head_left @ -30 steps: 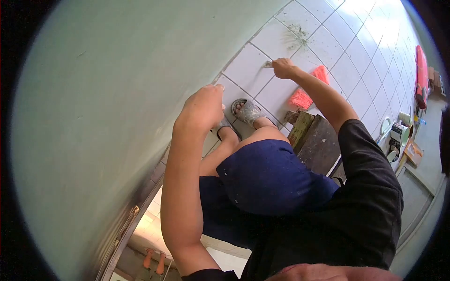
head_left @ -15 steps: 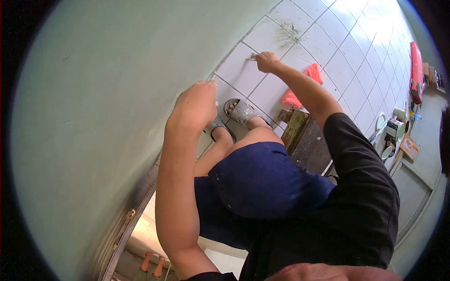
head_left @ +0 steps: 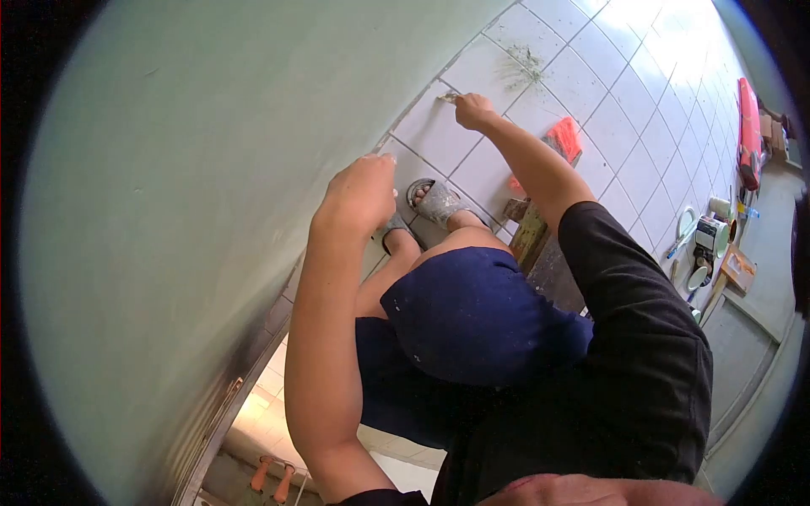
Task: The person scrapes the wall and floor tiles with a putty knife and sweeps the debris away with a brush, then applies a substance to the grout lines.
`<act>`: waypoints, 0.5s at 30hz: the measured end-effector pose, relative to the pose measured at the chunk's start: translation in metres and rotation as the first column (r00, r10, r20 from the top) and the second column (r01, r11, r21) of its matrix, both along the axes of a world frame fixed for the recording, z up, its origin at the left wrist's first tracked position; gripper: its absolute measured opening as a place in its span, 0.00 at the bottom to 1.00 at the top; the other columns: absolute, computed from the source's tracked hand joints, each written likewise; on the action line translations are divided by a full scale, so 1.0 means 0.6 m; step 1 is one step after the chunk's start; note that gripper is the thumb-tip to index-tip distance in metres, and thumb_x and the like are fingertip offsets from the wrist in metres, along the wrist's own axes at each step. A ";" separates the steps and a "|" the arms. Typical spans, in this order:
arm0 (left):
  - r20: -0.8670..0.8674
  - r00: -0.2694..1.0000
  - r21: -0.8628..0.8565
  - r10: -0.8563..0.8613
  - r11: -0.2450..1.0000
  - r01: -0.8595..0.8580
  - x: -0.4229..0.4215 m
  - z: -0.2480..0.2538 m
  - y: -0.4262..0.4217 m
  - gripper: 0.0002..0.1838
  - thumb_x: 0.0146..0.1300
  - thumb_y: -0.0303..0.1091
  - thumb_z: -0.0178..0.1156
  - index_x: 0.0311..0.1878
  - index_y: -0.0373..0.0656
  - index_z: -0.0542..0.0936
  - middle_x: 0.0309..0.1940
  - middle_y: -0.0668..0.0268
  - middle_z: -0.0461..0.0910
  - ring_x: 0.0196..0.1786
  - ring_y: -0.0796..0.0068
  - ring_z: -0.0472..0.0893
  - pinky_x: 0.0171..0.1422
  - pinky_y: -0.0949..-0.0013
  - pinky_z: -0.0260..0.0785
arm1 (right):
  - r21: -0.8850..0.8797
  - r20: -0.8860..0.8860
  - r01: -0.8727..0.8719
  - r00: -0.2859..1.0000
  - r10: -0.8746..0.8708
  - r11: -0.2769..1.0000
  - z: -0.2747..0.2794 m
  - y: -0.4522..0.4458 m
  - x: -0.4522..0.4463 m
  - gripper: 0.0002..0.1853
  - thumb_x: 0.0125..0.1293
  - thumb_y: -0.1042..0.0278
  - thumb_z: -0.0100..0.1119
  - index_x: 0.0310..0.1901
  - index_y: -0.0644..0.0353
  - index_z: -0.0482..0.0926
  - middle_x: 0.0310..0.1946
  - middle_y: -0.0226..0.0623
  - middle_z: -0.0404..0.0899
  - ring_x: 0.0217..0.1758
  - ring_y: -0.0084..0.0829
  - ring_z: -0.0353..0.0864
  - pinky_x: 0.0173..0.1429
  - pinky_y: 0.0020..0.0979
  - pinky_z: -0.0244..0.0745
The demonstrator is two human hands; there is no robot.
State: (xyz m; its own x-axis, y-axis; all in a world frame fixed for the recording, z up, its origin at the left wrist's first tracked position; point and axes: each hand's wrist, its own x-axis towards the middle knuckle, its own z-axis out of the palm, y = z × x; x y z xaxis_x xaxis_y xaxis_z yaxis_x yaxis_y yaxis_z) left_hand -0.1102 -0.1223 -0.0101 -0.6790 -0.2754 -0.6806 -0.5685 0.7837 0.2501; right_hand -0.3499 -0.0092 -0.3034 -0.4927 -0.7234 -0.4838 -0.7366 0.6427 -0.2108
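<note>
My right hand (head_left: 475,110) is closed round a small scraper-like tool (head_left: 448,97), whose pale, smeared end points toward the base of the green wall (head_left: 194,135). Nearer to me, my left hand (head_left: 363,187) is curled beside the wall, with whitish smears at its fingertips; what it holds, if anything, is hidden. Both arms reach out over the white tiled floor (head_left: 434,135). Greenish crumbs (head_left: 525,66) lie scattered on the tiles beyond my right hand. A red-orange brush head (head_left: 563,137) rests on the floor, partly behind my right forearm.
My sandalled foot (head_left: 437,202) is on the tiles beside a wooden bench (head_left: 557,274). Paint cans (head_left: 711,234) and a wooden board (head_left: 739,270) stand at the right, with a long red object (head_left: 748,131) beyond. Two orange-handled tools (head_left: 284,485) lie at lower left.
My right hand has moved left with the tool, closer to the wall base. My right forearm now covers more of the brush head. My left hand stays curled near the wall.
</note>
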 end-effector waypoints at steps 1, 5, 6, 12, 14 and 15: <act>0.025 1.000 0.006 0.012 1.000 -0.013 0.001 0.000 -0.001 0.21 0.66 0.31 0.62 0.61 0.36 0.74 0.57 0.47 0.78 0.60 0.49 0.77 0.64 0.54 0.70 | 0.018 0.001 0.005 1.000 -0.005 1.000 0.002 -0.010 0.000 0.13 0.63 0.69 0.50 0.42 0.62 0.84 0.42 0.52 0.85 0.50 0.50 0.85 0.53 0.46 0.80; 0.092 0.996 -0.011 0.002 1.000 -0.001 0.012 -0.003 -0.023 0.21 0.66 0.32 0.62 0.61 0.37 0.74 0.56 0.47 0.78 0.59 0.49 0.77 0.64 0.54 0.70 | 0.085 -0.006 -0.116 0.993 0.117 0.990 0.012 0.035 0.016 0.13 0.63 0.69 0.50 0.42 0.61 0.84 0.43 0.51 0.85 0.50 0.50 0.85 0.53 0.45 0.80; 0.090 0.996 -0.008 0.003 1.000 -0.002 0.014 -0.004 -0.025 0.21 0.66 0.32 0.62 0.61 0.37 0.74 0.56 0.47 0.78 0.59 0.49 0.77 0.64 0.54 0.70 | 0.032 -0.017 -0.100 0.995 0.101 0.994 0.010 0.044 0.012 0.13 0.62 0.70 0.50 0.42 0.62 0.84 0.42 0.53 0.84 0.49 0.50 0.85 0.52 0.46 0.80; -0.019 1.000 0.017 0.024 1.000 -0.023 0.006 0.011 -0.009 0.21 0.66 0.33 0.63 0.59 0.35 0.75 0.55 0.46 0.78 0.58 0.48 0.78 0.63 0.54 0.71 | -0.015 -0.003 -0.047 0.999 0.047 0.999 0.017 0.043 -0.006 0.13 0.58 0.72 0.50 0.39 0.64 0.84 0.40 0.57 0.84 0.47 0.52 0.85 0.52 0.47 0.80; -0.056 0.998 -0.025 -0.016 1.000 0.014 0.004 0.013 -0.005 0.18 0.63 0.28 0.62 0.56 0.35 0.77 0.52 0.49 0.80 0.56 0.50 0.80 0.59 0.55 0.74 | 0.009 -0.012 -0.104 0.995 0.104 0.995 0.023 0.058 -0.001 0.13 0.58 0.73 0.50 0.38 0.64 0.84 0.40 0.55 0.84 0.46 0.51 0.85 0.52 0.47 0.80; -0.055 0.998 -0.019 -0.012 1.000 0.011 0.008 0.009 -0.004 0.18 0.63 0.28 0.62 0.56 0.35 0.77 0.52 0.49 0.80 0.56 0.50 0.80 0.59 0.55 0.74 | 0.073 0.006 -0.125 0.992 0.125 0.989 0.021 0.059 0.001 0.14 0.61 0.72 0.50 0.44 0.64 0.83 0.42 0.54 0.84 0.49 0.50 0.85 0.53 0.46 0.80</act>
State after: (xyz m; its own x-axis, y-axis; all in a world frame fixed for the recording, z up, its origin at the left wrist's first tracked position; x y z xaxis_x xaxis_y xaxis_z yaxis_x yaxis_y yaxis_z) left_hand -0.1056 -0.1250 -0.0045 -0.7184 -0.2801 -0.6368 -0.5455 0.7949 0.2657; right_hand -0.3490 0.0264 -0.2911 -0.4002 -0.7418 -0.5381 -0.8118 0.5594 -0.1675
